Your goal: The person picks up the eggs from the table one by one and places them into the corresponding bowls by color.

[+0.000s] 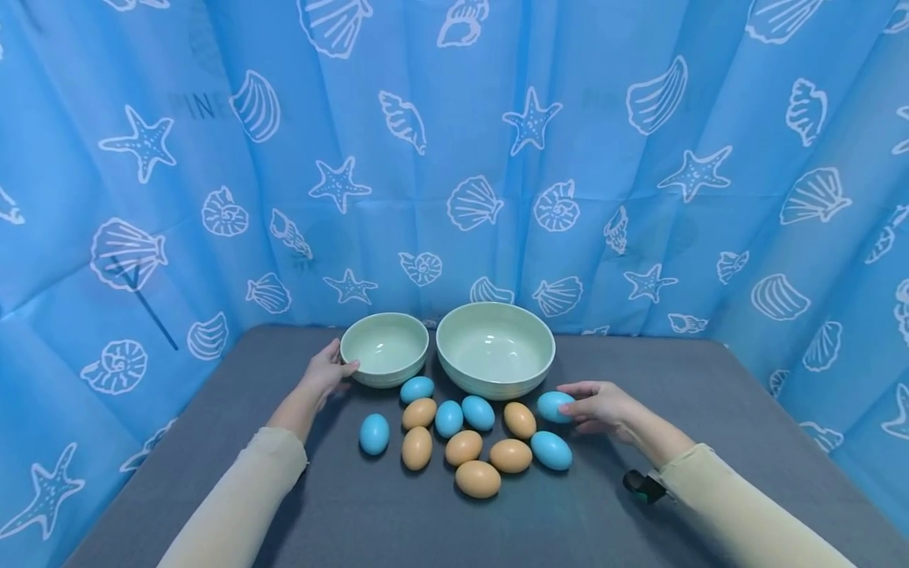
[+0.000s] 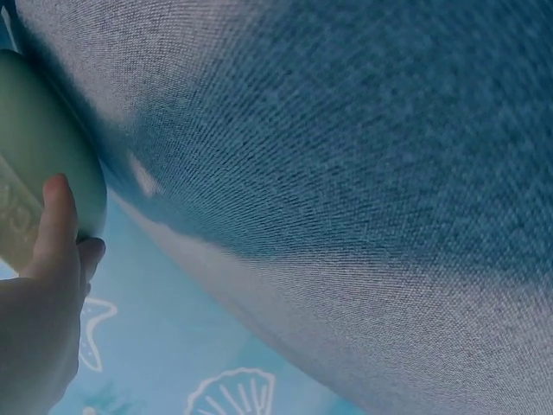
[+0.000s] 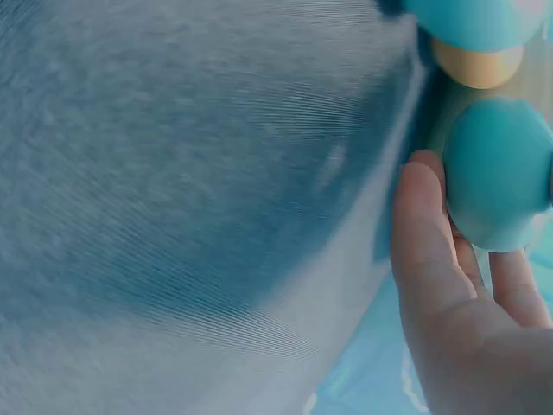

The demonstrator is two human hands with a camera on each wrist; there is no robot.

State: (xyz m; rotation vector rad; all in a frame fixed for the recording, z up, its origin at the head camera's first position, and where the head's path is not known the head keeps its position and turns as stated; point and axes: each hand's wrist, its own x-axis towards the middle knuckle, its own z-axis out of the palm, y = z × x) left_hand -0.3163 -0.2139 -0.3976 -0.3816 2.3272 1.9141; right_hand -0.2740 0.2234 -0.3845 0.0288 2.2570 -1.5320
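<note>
My left hand (image 1: 327, 372) holds the side of the smaller pale green bowl (image 1: 387, 375), its thumb lying along the outer wall in the left wrist view. A blue egg (image 1: 553, 407) is pinched between the thumb and fingers of my right hand (image 1: 605, 409), just right of the larger pale green bowl (image 1: 493, 389). In the right wrist view this egg (image 3: 498, 173) sits between the fingertips. Another blue egg (image 1: 551, 450) lies on the table just in front of it. Both bowls stand upright side by side, nothing inside either.
Several orange-brown eggs (image 1: 478, 479) and blue eggs (image 1: 374, 434) lie loose on the grey tabletop (image 1: 341, 513) in front of the bowls. Behind the table hangs a blue curtain (image 1: 440, 158) with white shells and starfish. A small black object (image 1: 642, 485) shows beside the right sleeve.
</note>
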